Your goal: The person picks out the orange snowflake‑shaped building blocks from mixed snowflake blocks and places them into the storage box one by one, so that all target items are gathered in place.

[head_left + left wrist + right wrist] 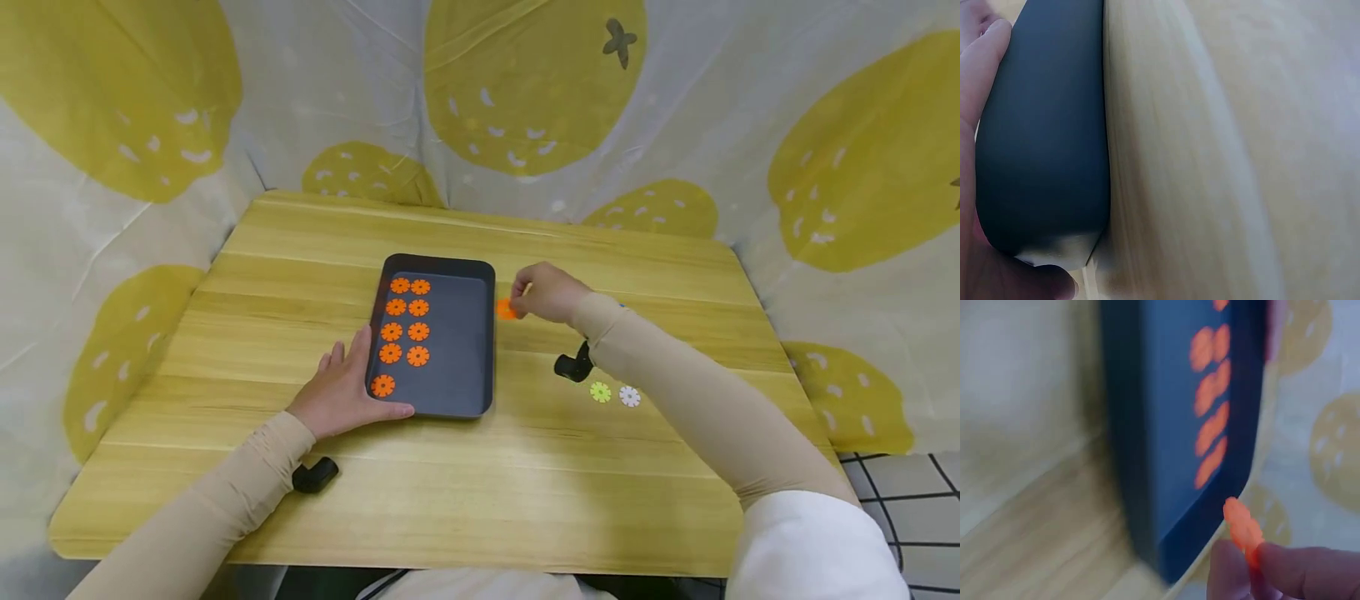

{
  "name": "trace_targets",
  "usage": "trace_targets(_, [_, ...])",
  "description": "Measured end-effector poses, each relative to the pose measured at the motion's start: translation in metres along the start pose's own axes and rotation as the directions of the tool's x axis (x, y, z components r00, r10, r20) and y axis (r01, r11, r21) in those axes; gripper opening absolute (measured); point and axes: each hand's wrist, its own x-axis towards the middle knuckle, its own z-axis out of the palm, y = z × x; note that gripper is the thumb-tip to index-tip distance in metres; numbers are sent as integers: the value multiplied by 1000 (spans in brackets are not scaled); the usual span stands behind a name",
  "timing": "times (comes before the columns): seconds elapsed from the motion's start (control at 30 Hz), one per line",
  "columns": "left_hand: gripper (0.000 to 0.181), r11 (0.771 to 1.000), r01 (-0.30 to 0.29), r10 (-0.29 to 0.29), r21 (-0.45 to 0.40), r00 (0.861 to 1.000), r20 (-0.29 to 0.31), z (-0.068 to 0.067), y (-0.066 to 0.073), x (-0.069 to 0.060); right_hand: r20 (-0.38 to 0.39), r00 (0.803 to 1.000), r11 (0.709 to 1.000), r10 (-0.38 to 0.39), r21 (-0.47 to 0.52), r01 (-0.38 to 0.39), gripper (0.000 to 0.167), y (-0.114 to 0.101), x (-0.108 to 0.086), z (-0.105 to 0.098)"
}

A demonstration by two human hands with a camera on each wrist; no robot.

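A dark rectangular baking tray (457, 350) lies on the table, with several orange notched discs (418, 332) in two columns along its left side. At its near left corner, my left hand (341, 392) touches the tray with fingers spread, the thumb by the near rim. In the left wrist view its fingers (979, 69) lie along the tray's outer wall (1047, 125). My right hand (551, 293) is beyond the tray's right rim, above the table, pinching an orange notched disc (506, 309) between thumb and fingers. That disc (1241, 525) also shows in the right wrist view, partly covered by the fingertips.
On the wooden table (540, 492), a yellow-green disc (600, 392) and a white disc (629, 396) lie below the right forearm. Black wrist mounts (573, 364) sit by both wrists. A lemon-patterned curtain (360, 100) hangs behind the table.
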Motion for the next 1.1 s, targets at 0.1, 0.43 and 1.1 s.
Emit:
trace_targets(0.1, [150, 1000, 0, 0, 3, 1000, -3, 1, 1, 0, 117, 989, 995, -92, -18, 95, 9, -34, 6, 18])
trace_targets(0.43, [151, 1000, -16, 16, 12, 1000, 13, 6, 4, 1, 385, 914, 986, -125, -58, 159, 32, -72, 32, 87])
trace_targets(1.1, [149, 1000, -3, 3, -7, 999, 34, 9, 4, -4, 299, 951, 993, -83, -55, 104, 29, -58, 25, 72])
